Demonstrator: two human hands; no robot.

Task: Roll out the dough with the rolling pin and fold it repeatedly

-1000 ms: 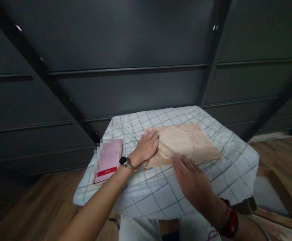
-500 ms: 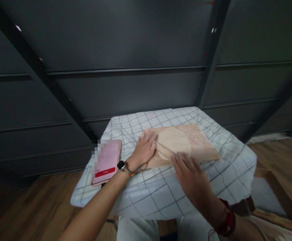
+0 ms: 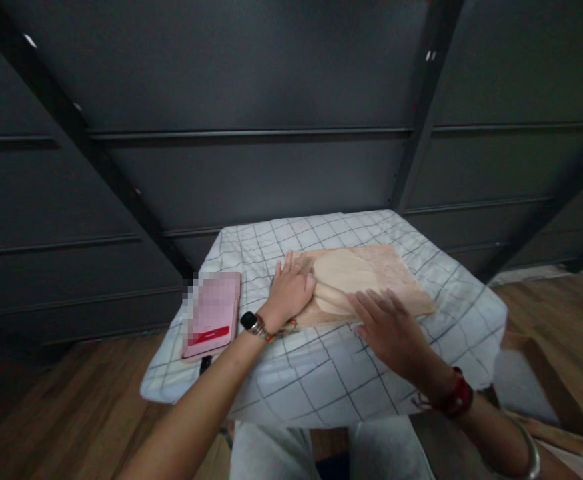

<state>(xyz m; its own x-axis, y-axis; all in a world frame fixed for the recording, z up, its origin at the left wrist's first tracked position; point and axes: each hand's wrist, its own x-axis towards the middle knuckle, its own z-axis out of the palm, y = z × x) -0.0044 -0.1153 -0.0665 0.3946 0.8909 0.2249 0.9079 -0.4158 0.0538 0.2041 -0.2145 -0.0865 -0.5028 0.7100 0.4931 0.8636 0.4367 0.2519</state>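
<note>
Left hand: the left hand point(image 3: 291, 290) lies flat, fingers spread, palm down on the left end of the folded beige cloth point(image 3: 396, 283); it grips nothing.
Right hand: the right hand point(image 3: 394, 330) is flat too, fingers stretched over the cloth's near edge, nothing held.
Cloth: it lies mid-table on the checked cover point(image 3: 321, 373), between both hands.
Writing: the pink phone point(image 3: 214, 313), just left of the left wrist, shows a red strip; no lettering is legible and part of it is blurred.
Wrists: a dark watch point(image 3: 250, 322) on the left, a red band point(image 3: 459, 398) on the right.
</note>
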